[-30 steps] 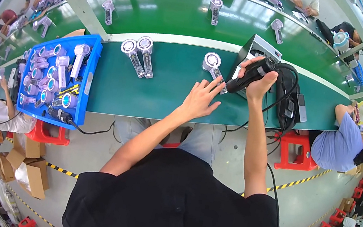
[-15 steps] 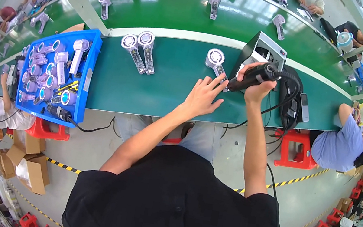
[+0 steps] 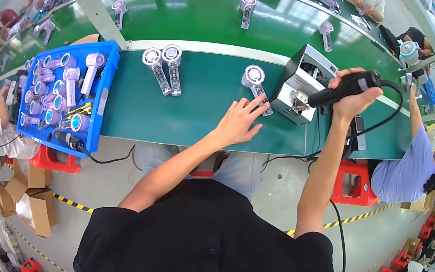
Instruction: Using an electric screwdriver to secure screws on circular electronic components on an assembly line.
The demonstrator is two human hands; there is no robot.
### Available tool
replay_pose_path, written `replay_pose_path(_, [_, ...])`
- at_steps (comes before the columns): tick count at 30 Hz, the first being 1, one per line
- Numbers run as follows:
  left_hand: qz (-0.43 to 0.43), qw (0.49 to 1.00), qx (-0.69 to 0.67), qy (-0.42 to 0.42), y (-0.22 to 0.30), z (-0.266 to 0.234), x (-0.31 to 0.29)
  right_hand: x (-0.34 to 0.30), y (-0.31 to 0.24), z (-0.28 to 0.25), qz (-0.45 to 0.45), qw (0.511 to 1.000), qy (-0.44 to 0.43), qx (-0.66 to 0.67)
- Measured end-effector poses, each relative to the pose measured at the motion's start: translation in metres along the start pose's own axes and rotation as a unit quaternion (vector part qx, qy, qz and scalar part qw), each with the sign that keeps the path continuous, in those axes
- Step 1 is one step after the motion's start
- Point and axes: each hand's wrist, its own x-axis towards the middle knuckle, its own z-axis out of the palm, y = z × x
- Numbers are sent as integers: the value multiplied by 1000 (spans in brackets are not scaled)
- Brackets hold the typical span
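My right hand (image 3: 353,99) grips a black electric screwdriver (image 3: 342,89) with its cord looping to the right. The tool's tip points at the front opening of a grey and black box-shaped screw feeder (image 3: 299,85). A lilac handheld fan (image 3: 253,76) lies on the green bench with its handle exposed, inner parts showing. My left hand (image 3: 237,122) is open, fingers spread, the fingertips at the lower end of that handle. Two similar fans (image 3: 171,55) lie side by side to the left, handles toward me.
A blue bin (image 3: 102,99) at the left holds many lilac fans and another corded screwdriver (image 3: 68,139). Beyond a white rail (image 3: 208,48), a green conveyor belt (image 3: 192,5) carries several fans. A co-worker (image 3: 405,164) sits at the right. Red stools (image 3: 354,182) stand by the bench.
My right hand has moved the screwdriver right, from the fan's handle to the screw feeder. My left hand stays near the handle. The fans on the belt have shifted left.
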Motion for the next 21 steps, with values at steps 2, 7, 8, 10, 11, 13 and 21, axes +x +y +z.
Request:
replay_pose_path(2, [0, 1000, 0, -1, 0, 1, 1, 1, 8, 2, 3, 1000, -5, -20])
replay_pose_path(7, [0, 1000, -3, 1, 1, 0, 0, 3, 16, 10, 43, 998, -19, -52])
replay_pose_path(8, [0, 1000, -2, 0, 1, 0, 0, 5, 17, 10, 55, 997, -12, -54])
replay_pose_path(10, [1, 1000, -2, 2, 1, 1, 0, 4, 18, 11, 67, 996, -7, -56])
replay_pose_path(11, [1, 1000, -2, 2, 1, 1, -1, 2, 20, 12, 87, 995, -10, -51])
replay_pose_path(13, [1, 1000, 1, -1, 0, 0, 0, -4, 25, 11, 104, 993, -19, -43])
replay_pose_path(21, [6, 1000, 4, 6, -1, 0, -2, -19, 10, 13, 49, 999, -15, 16])
